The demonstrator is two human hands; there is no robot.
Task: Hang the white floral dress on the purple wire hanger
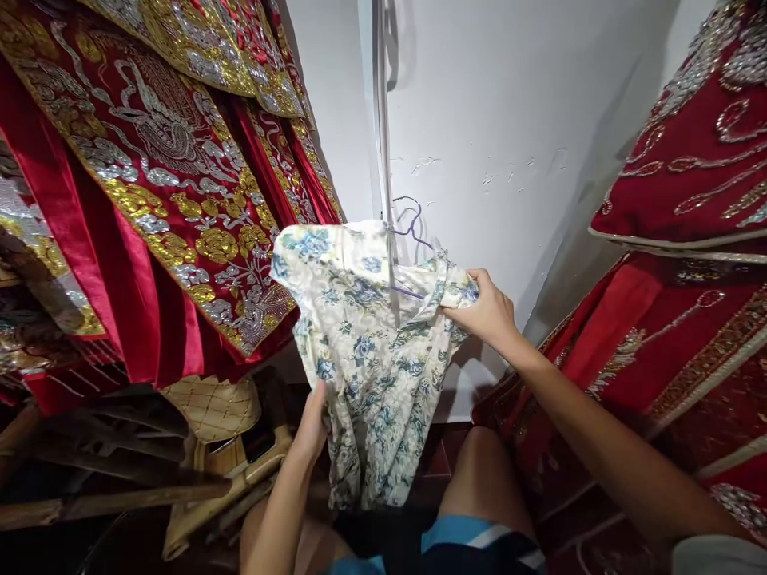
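A cream sleeveless garment (pixel 365 343) with blue and green flowers hangs before me, its fabric falling in folds. A thin purple hanger (pixel 413 231) sits inside its neckline, with the hook showing above against the wall. My right hand (pixel 482 307) is closed on the garment's right shoulder, thumb on top. Lower down, my left hand (pixel 311 423) holds the garment's left side edge; the thumb lies along it and the other fingers are mostly hidden. A pale narrow strap (pixel 388 160) runs down from above to the neckline.
Red costumes with gold and silver embroidery (pixel 173 168) hang on the left. More red beaded costumes (pixel 677 319) stand close on the right. A bamboo chair (pixel 252 479) with a tan quilted item (pixel 212 407) is at lower left. A white wall (pixel 491 120) rises behind.
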